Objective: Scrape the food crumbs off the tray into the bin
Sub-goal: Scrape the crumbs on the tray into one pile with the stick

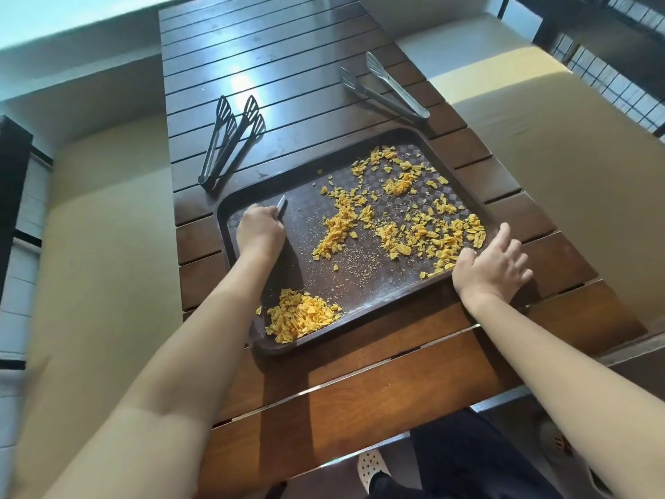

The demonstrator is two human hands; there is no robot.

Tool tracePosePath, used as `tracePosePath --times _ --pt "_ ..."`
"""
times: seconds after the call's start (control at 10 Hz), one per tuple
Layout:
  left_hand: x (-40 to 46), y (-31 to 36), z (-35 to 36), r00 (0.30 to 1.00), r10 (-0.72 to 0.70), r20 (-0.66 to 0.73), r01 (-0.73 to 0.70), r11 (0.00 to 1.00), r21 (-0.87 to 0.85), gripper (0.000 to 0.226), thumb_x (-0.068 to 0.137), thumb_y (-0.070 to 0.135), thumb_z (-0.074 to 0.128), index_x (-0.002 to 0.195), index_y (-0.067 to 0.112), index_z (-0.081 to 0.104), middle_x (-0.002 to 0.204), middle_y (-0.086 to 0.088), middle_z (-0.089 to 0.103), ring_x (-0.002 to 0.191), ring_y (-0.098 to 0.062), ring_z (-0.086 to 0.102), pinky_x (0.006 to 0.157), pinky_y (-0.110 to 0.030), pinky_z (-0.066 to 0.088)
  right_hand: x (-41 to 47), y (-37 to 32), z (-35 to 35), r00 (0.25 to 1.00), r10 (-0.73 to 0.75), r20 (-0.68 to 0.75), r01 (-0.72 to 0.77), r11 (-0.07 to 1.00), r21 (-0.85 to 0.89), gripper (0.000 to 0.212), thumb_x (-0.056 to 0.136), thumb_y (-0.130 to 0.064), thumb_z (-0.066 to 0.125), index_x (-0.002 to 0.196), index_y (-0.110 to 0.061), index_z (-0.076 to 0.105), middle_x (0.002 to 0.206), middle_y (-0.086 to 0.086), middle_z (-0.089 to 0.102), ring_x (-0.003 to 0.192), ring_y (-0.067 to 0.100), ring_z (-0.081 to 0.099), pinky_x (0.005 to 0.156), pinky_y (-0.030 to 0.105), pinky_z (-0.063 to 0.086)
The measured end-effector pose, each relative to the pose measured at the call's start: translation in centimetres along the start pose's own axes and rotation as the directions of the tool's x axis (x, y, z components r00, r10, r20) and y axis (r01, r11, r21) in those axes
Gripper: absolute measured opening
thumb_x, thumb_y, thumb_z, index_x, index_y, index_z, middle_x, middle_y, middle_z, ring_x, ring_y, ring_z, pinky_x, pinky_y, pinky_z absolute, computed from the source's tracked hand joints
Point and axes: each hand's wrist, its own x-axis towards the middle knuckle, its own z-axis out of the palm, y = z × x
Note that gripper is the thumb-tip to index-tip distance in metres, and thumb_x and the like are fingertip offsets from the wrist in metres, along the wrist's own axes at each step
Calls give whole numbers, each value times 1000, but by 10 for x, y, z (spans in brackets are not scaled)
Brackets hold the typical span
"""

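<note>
A dark brown tray point(363, 282) lies on the slatted wooden table. Orange food crumbs point(403, 217) are scattered over its far and right parts, and a heap of crumbs point(298, 316) sits at the near left corner. My left hand point(259, 230) is over the tray's left side and grips a thin metal scraper point(281, 204), whose end sticks out past my fingers. My right hand point(491, 262) rests on the tray's right rim, thumb on the inside edge and fingers spread over the outside. No bin is in view.
Two black-tipped tongs point(230, 138) lie on the table point(273, 52) beyond the tray's left corner. Steel tongs point(387, 88) lie at the far right. Beige cushioned benches point(108, 217) flank the table. My feet show below the near edge.
</note>
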Motion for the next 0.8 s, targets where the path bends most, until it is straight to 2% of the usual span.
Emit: tracePosePath --times 0.1,0.2,0.4,0.5,0.6,0.7,0.8 --pt "-5 9 5 995 71 70 -71 997 1 30 90 9 49 117 10 64 109 -11 61 92 -26 58 80 -32 45 0 1 1 1000 3 -3 -3 1000 -1 66 89 -28 47 147 -10 23 143 19 37 128 37 35 104 45 26" --pt "-25 17 11 947 287 144 -291 957 4 28 93 13 49 117 13 64 106 -10 62 85 -25 59 77 -34 51 0 1 1 1000 -3 -4 3 1000 0 66 89 -28 47 147 -10 23 143 19 37 127 37 35 104 45 27" --pt "-43 14 10 818 538 203 -561 825 75 26 92 12 51 110 18 69 101 -8 66 84 -28 62 76 -39 53 0 1 2 1000 -5 -7 5 1000 5 66 88 -28 47 147 -10 23 143 19 37 127 37 36 103 46 27" --pt "-30 19 9 849 518 105 -527 845 85 26 93 12 49 109 16 69 98 -9 67 81 -29 62 76 -43 54 1 1 2 1000 -3 -4 3 1000 6 66 89 -28 47 147 -10 23 144 19 37 127 37 35 104 46 26" --pt "-6 28 14 930 362 64 -368 922 119 28 95 16 45 112 18 68 104 -10 65 87 -31 62 81 -42 53 1 1 2 1000 -2 -3 2 1000 7 66 89 -28 47 147 -10 23 144 19 36 128 37 35 105 46 26" --pt "0 33 21 922 361 139 -379 915 138 29 96 18 43 113 20 67 107 -10 63 91 -32 61 82 -41 52 1 1 2 1000 -2 -5 2 1000 3 66 89 -28 47 147 -10 23 144 19 36 128 37 35 105 46 26" --pt "-6 39 27 843 490 221 -516 854 72 27 95 16 47 109 22 69 109 -7 63 94 -29 59 83 -40 51 0 1 3 1000 -3 -5 3 1000 1 66 89 -29 47 147 -11 23 144 18 36 129 37 35 105 46 26"
